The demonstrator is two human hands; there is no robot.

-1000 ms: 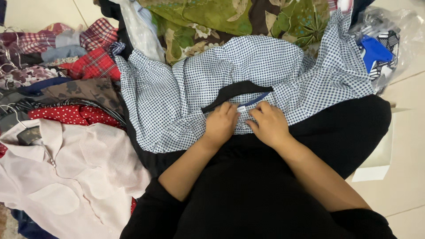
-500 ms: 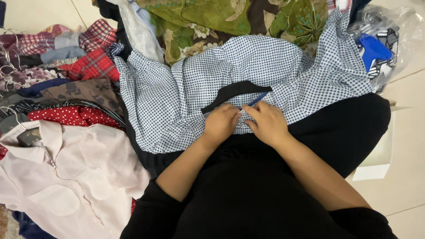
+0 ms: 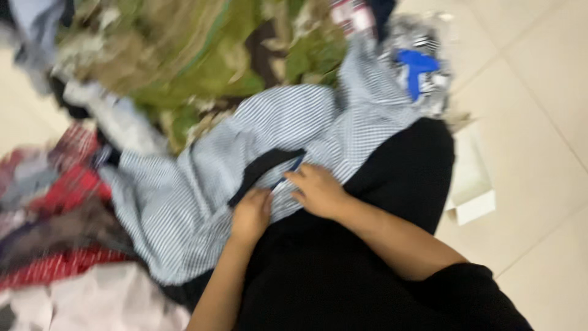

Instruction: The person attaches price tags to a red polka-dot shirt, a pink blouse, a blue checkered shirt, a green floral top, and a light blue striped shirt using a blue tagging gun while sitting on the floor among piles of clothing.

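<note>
The blue-and-white checked shirt (image 3: 184,202) lies spread over your black-clad lap and the clothes pile (image 3: 67,202), just below a green patterned cloth (image 3: 202,67). Your right hand (image 3: 318,191) rests flat on its collar opening; your left hand (image 3: 250,216) pinches the fabric beside it, though blur hides the fingers.

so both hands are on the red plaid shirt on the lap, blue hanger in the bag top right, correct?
Not quite: in the head view both the left hand and the right hand rest on the blue-and-white checked cotton shirt, not a red plaid one. The rest stands.
</note>
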